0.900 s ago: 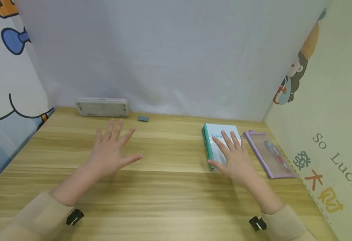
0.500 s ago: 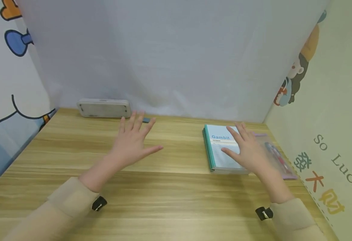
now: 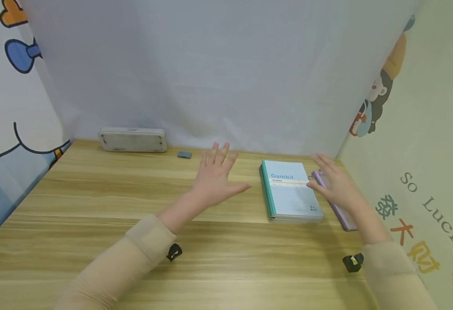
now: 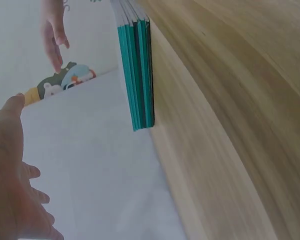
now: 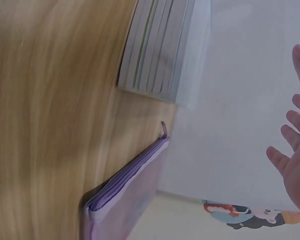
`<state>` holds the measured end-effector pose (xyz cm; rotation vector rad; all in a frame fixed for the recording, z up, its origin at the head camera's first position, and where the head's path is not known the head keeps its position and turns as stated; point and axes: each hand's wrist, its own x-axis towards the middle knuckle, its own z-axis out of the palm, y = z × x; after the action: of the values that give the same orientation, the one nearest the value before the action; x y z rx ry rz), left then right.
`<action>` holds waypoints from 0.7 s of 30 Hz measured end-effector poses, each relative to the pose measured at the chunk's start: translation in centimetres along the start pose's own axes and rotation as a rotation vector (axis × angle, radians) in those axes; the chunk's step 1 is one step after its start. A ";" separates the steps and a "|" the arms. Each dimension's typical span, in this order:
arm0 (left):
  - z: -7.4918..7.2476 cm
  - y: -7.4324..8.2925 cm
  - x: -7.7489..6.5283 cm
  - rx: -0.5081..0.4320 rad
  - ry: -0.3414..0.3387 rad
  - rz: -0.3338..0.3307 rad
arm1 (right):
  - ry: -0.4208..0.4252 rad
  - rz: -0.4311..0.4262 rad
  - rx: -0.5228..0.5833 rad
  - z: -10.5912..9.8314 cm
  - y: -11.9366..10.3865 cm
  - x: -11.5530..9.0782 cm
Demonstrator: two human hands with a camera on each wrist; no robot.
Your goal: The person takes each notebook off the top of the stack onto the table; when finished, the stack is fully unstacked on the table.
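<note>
Between left hand [image 3: 214,181] and right hand [image 3: 339,187], both spread, empty: teal-spined white paper notebook stack [image 3: 291,196], pointing lengthwise away, right's closer

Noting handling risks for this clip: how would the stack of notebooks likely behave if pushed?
The stack of notebooks would probably slide rather than tip, lying flat and low. Several green spines show, so layers might slip apart.

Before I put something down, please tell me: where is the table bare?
The table is bare at left, in front of the white box, and between the grey eraser and the stacked notebooks, though the left hand hovers there. Crowded at right: notebooks and purple pouch lie side by side, with the right hand close by.
</note>
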<state>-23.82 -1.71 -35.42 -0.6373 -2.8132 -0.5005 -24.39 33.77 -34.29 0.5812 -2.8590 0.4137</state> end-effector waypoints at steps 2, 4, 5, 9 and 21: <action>0.8 0.8 0.6 -0.036 -0.015 0.001 | -0.003 0.006 0.031 0.2 0.8 -0.1; 1.8 1.4 1.1 -0.063 -0.029 0.004 | -0.016 0.012 0.060 0.5 1.5 -0.2; 2.3 1.7 1.4 -0.074 -0.036 0.006 | -0.023 0.016 0.068 0.6 1.8 -0.3; 4.6 2.7 2.4 -0.119 -0.076 0.002 | -0.058 0.038 0.111 1.7 3.2 -0.5; 9.2 4.6 3.8 -0.321 -0.222 -0.027 | -0.173 0.087 0.223 4.0 5.9 -0.9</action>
<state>-26.33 7.04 -41.51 -0.7581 -2.9765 -0.9545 -26.56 38.08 -39.65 0.5562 -3.0332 0.7383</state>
